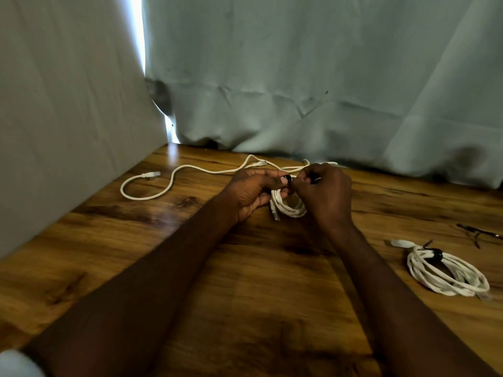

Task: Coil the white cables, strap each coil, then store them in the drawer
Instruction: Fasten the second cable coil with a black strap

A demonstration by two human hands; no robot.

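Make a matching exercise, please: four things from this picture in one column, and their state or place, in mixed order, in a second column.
1. coil in hands
2. strapped coil
3. loose cable
4. spare straps

a. lies uncoiled at the far left of the table
b. dark, thin, at the table's right edge
c. held between both hands, black strap being put on
d. lies on the table at the right, black strap already on

Pairs: 1-c, 2-d, 3-a, 4-b
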